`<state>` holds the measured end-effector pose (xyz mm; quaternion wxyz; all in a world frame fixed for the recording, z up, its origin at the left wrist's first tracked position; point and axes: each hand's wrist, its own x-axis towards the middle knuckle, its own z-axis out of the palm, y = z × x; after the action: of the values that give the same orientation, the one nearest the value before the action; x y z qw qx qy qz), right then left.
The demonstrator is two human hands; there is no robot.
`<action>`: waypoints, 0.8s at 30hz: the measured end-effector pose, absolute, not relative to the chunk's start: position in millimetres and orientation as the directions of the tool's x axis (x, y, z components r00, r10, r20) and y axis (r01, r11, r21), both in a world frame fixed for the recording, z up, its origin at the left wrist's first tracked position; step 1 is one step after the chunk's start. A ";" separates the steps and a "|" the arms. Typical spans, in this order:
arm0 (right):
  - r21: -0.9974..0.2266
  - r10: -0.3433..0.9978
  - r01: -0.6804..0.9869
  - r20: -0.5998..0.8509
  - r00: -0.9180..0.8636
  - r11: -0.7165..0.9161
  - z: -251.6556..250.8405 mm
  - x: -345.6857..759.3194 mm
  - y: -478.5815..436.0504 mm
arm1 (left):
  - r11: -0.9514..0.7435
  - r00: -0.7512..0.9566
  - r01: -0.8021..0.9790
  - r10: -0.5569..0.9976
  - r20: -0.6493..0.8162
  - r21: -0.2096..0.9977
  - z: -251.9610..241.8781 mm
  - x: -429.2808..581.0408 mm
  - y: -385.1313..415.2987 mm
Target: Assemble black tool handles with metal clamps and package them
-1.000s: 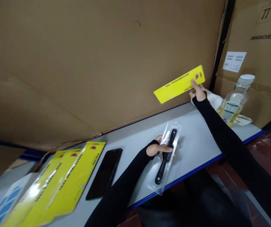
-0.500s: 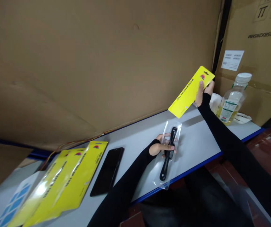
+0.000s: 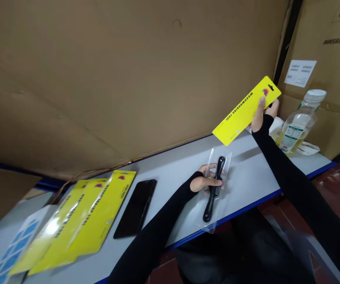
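Note:
My left hand [image 3: 207,182] is closed round a clear plastic blister [image 3: 227,161] with a black double-ended tool [image 3: 209,209] lying in it. The thumb presses across the tool's middle; its exact kind I cannot tell. Farther right and higher, my right hand [image 3: 261,112] grips a yellow backing card [image 3: 241,112] printed "WOODWORKING TOOL", thumb on the front and fingers behind. The card is tilted, its lower left end above the far edge of the table [image 3: 247,177]. Card and blister are apart.
Several yellow carded packs [image 3: 98,221] overlap at the left, beside a black phone [image 3: 135,208] and a blue-and-white sheet [image 3: 18,246]. A bottle of yellow liquid [image 3: 297,122] stands at the right end near white tissue [image 3: 307,148]. Cardboard [image 3: 128,79] walls the back.
The view has shifted slightly. My right hand has moved a little up and right with the card, which lies at a flatter slant. My left hand keeps its hold on the blister.

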<state>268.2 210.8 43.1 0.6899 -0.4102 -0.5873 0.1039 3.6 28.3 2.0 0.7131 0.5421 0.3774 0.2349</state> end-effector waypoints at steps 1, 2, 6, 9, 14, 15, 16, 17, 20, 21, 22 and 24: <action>-0.688 0.596 0.306 0.724 0.347 0.658 42.2 264.8 209.9 | 0.301 0.604 0.075 0.745 -0.283 0.951 2.7 3.9 27.8; -0.687 0.576 0.275 0.719 0.388 0.673 41.1 260.1 208.3 | 0.299 0.598 0.071 0.751 -0.281 0.952 3.3 4.2 27.5; -0.672 0.586 0.248 0.735 0.342 0.698 37.1 244.1 203.9 | 0.292 0.589 0.063 0.761 -0.272 0.954 4.5 4.5 26.8; -0.675 0.594 0.274 0.735 0.326 0.685 36.1 248.1 208.3 | 0.290 0.595 0.076 0.755 -0.277 0.954 4.6 3.8 27.4; -0.674 0.586 0.338 0.738 0.334 0.656 37.7 264.8 219.1 | 0.283 0.605 0.093 0.745 -0.280 0.955 3.1 2.4 29.1; -0.672 0.587 0.342 0.741 0.328 0.657 37.8 265.9 219.7 | 0.280 0.610 0.097 0.742 -0.279 0.955 2.7 2.2 29.2; -0.673 0.591 0.342 0.740 0.322 0.656 37.8 265.8 219.8 | 0.275 0.612 0.097 0.741 -0.275 0.956 2.3 2.0 29.1; -0.678 0.599 0.339 0.735 0.317 0.652 37.4 264.9 219.3 | 0.270 0.614 0.095 0.742 -0.269 0.958 1.9 1.8 29.0; -0.703 0.635 0.291 0.711 0.302 0.649 34.4 259.6 216.9 | 0.257 0.618 0.099 0.741 -0.262 0.961 1.0 1.0 28.1; -0.709 0.644 0.260 0.704 0.299 0.655 32.9 257.8 216.4 | 0.256 0.619 0.106 0.739 -0.266 0.961 1.0 0.8 27.9; -0.712 0.651 0.225 0.700 0.294 0.665 31.2 256.3 216.1 | 0.256 0.619 0.114 0.737 -0.270 0.960 1.2 0.6 27.6; -0.710 0.655 0.165 0.698 0.290 0.684 28.0 254.6 216.8 | 0.255 0.618 0.121 0.737 -0.274 0.959 2.6 0.8 26.9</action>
<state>254.6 216.8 28.0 0.7185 -0.3590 -0.5709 0.1703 0.8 26.9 2.6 0.6967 0.5688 0.3773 0.2211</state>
